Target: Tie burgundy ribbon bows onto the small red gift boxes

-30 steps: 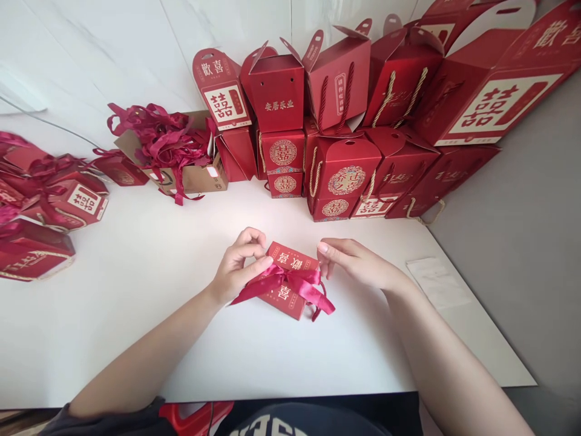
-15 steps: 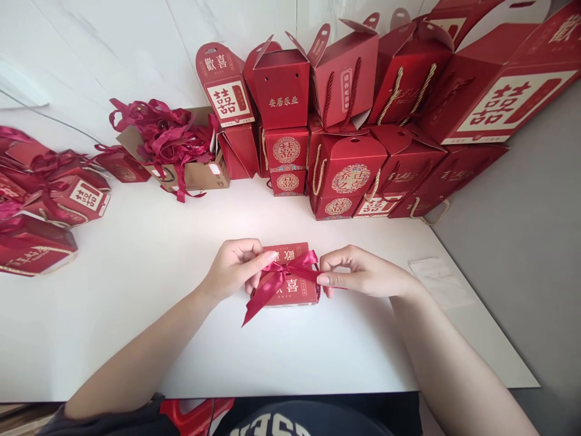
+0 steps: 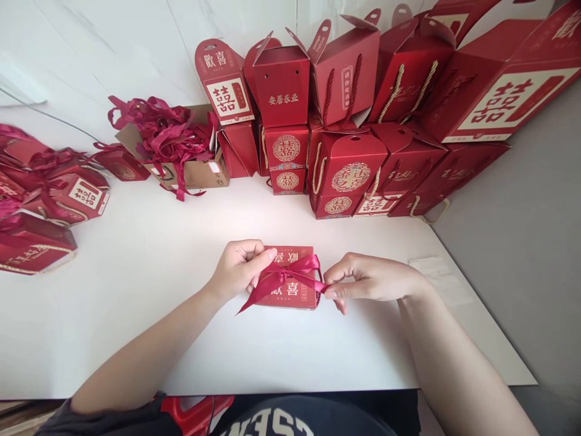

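In the head view a red gift box (image 3: pixel 290 293) with pale lettering lies on the white table, between my two hands. A dark pink satin ribbon (image 3: pixel 299 266) is tied in a bow across its top. My left hand (image 3: pixel 242 266) is closed at the box's left side, its thumb and bent fingers pinching the ribbon's left loop; the fingertips are partly hidden. At the right edge, my right hand (image 3: pixel 356 278) pinches the ribbon's right tail between thumb and forefinger. The other tail hangs free over the box's lower left corner.
A cardboard box (image 3: pixel 195 174) full of loose dark pink ribbons stands by the wall. Red gift boxes (image 3: pixel 347 175) with rope handles are stacked at the back right. Ribbon-tied boxes (image 3: pixel 36 242) sit at the far left. A pale sheet (image 3: pixel 436 272) lies right of my right hand.
My right hand has moved slightly right and down, drawing the ribbon's tail with it. The box has shifted a little to the right, and the free tail lies lower and further left.
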The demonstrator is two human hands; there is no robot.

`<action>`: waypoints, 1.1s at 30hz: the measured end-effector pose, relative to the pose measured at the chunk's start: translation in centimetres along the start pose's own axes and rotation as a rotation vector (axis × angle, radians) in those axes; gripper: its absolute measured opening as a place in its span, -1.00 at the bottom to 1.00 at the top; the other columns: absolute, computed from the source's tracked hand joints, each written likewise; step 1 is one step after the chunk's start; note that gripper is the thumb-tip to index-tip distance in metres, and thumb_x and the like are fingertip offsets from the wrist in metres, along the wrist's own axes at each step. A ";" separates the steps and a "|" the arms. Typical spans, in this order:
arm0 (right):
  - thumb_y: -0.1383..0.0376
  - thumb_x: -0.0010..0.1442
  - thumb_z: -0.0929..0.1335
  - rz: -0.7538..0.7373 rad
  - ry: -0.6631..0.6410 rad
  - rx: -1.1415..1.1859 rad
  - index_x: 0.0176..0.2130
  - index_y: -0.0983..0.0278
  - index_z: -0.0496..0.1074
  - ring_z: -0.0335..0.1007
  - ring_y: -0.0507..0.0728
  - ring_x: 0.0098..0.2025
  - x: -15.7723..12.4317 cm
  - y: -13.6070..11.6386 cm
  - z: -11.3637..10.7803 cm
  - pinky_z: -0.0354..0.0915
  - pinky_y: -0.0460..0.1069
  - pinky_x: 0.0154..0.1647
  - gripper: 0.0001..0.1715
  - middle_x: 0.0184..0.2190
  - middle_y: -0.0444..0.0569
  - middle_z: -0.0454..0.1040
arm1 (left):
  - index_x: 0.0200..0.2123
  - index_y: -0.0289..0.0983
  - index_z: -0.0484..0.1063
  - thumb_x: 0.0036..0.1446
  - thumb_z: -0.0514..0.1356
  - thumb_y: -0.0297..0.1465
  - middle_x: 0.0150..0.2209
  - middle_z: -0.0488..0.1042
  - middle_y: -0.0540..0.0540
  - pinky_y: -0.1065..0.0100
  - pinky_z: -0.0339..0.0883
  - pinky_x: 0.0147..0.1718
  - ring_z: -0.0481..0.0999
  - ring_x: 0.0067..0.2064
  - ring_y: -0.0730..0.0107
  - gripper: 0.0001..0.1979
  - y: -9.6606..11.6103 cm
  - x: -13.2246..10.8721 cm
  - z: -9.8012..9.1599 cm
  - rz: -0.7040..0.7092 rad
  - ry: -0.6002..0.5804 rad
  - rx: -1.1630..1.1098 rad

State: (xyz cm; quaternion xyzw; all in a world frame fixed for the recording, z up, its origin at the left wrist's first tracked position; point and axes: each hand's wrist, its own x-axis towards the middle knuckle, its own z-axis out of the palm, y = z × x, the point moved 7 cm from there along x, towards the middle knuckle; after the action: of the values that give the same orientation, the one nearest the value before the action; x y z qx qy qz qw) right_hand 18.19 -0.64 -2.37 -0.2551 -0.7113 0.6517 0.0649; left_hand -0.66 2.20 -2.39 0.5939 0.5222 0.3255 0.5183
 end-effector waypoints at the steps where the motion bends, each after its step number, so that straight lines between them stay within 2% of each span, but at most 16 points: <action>1: 0.15 0.30 0.31 0.020 -0.014 -0.013 -0.44 0.37 0.49 0.39 0.04 -0.39 -0.1 0.2 0.0 0.22 -0.08 -0.28 -0.60 -0.47 -0.05 0.52 | -0.66 -0.27 0.12 0.19 0.18 -0.27 -0.81 0.24 0.12 0.57 0.01 -0.77 0.16 -0.79 0.64 -0.56 0.0 0.0 0.0 -0.007 -0.009 0.004; 5: 0.17 0.22 0.36 0.136 -0.076 -0.068 -0.36 0.36 0.54 0.41 0.07 -0.33 -1.1 1.5 -0.3 0.22 -0.08 -0.28 -0.69 -0.43 -0.06 0.54 | -0.63 -0.27 0.12 0.18 0.18 -0.21 -0.77 0.22 0.12 0.55 0.05 -0.73 0.18 -0.74 0.63 -0.56 0.2 0.0 0.1 0.019 -0.072 0.083; 7: 0.19 0.16 0.40 0.190 -0.061 -0.113 -0.32 0.34 0.54 0.43 0.10 -0.30 -1.7 2.2 -0.9 0.24 -0.07 -0.28 -0.76 -0.38 -0.07 0.55 | -0.62 -0.29 0.16 0.13 0.24 -0.20 -0.73 0.19 0.13 0.55 0.04 -0.68 0.18 -0.69 0.64 -0.57 0.5 0.0 0.0 0.065 -0.087 0.164; 9: 0.22 0.17 0.38 0.207 0.049 -0.150 -0.25 0.32 0.52 0.44 0.12 -0.24 -2.1 2.6 -2.1 0.27 -0.06 -0.24 -0.79 -0.29 -0.04 0.56 | -0.56 -0.30 0.23 0.03 0.33 -0.20 -0.67 0.21 0.13 0.54 0.05 -0.64 0.19 -0.62 0.64 -0.61 0.7 0.0 0.0 0.088 -0.121 0.226; 11: 0.19 0.25 0.32 0.176 0.255 -0.126 -0.18 0.30 0.47 0.46 0.10 -0.25 -2.3 2.4 -3.8 0.31 -0.04 -0.22 -0.76 -0.27 -0.01 0.56 | -0.49 -0.30 0.29 -0.06 0.39 -0.20 -0.61 0.27 0.11 0.53 0.08 -0.60 0.22 -0.58 0.61 -0.63 0.7 -0.2 0.3 0.079 -0.183 0.245; 13: 0.11 0.31 0.27 0.101 0.432 -0.023 -0.15 0.30 0.40 0.44 0.05 -0.42 -2.2 1.8 -4.7 0.33 -0.06 -0.34 -0.69 -0.40 -0.03 0.56 | -0.44 -0.29 0.30 -0.07 0.40 -0.19 -0.57 0.31 0.10 0.52 0.11 -0.58 0.24 -0.55 0.59 -0.62 0.8 -0.3 0.5 0.066 -0.227 0.251; 14: 0.07 0.32 0.26 0.056 0.472 0.045 -0.14 0.30 0.37 0.40 0.02 -0.53 -2.0 1.4 -4.7 0.31 -0.08 -0.44 -0.65 -0.49 -0.06 0.54 | -0.43 -0.29 0.30 -0.07 0.39 -0.19 -0.56 0.32 0.10 0.51 0.11 -0.57 0.24 -0.55 0.59 -0.62 0.8 -0.4 0.5 0.063 -0.235 0.257; 17: -0.01 0.31 0.26 -0.030 0.403 0.208 -0.14 0.29 0.31 0.23 -0.03 -0.74 -0.6 0.4 -2.9 0.18 -0.13 -0.68 -0.59 -0.65 -0.15 0.48 | -0.39 -0.28 0.31 -0.05 0.38 -0.16 -0.54 0.35 0.09 0.51 0.13 -0.57 0.27 -0.55 0.58 -0.62 1.0 -0.6 0.5 0.043 -0.248 0.272; 22: 0.03 0.24 0.35 -0.028 0.265 0.272 -0.29 0.28 0.31 0.20 -0.07 -0.76 1.1 0.2 -0.3 0.12 -0.17 -0.74 -0.63 -0.65 -0.18 0.47 | -0.34 -0.25 0.29 -0.03 0.36 -0.13 -0.56 0.39 0.11 0.50 0.18 -0.55 0.32 -0.54 0.55 -0.61 1.7 -1.2 0.2 0.001 -0.259 0.361; 26: 0.03 0.25 0.34 -0.077 0.282 0.279 -0.36 0.30 0.35 0.21 -0.07 -0.73 1.3 0.4 -0.4 0.14 -0.17 -0.74 -0.62 -0.65 -0.17 0.47 | -0.31 -0.22 0.23 0.03 0.32 -0.13 -0.56 0.46 0.10 0.49 0.16 -0.58 0.35 -0.60 0.53 -0.62 1.7 -1.8 0.1 -0.081 -0.323 0.380; 29: 0.07 0.27 0.34 -0.082 0.333 0.262 -0.39 0.30 0.35 0.15 -0.09 -0.74 1.3 0.6 -0.8 0.10 -0.18 -0.74 -0.64 -0.68 -0.20 0.44 | -0.29 -0.23 0.23 0.04 0.31 -0.18 -0.55 0.49 0.06 0.48 0.18 -0.58 0.38 -0.60 0.51 -0.64 1.3 -2.0 0.6 -0.162 -0.425 0.269; 33: 0.11 0.27 0.34 -0.085 0.338 0.253 -0.42 0.31 0.34 0.09 -0.12 -0.76 1.3 0.7 -1.1 0.03 -0.20 -0.74 -0.64 -0.69 -0.19 0.44 | -0.26 -0.28 0.30 0.05 0.31 -0.30 -0.54 0.45 0.04 0.50 0.19 -0.55 0.38 -0.55 0.53 -0.71 1.0 -1.6 1.1 -0.180 -0.485 0.118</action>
State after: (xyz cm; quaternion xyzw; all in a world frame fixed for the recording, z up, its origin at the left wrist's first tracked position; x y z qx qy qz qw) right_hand 17.70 0.91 -3.21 -0.3203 -0.6129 0.6804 0.2423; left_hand 0.25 0.47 -1.44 0.6348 0.4517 0.0951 0.6196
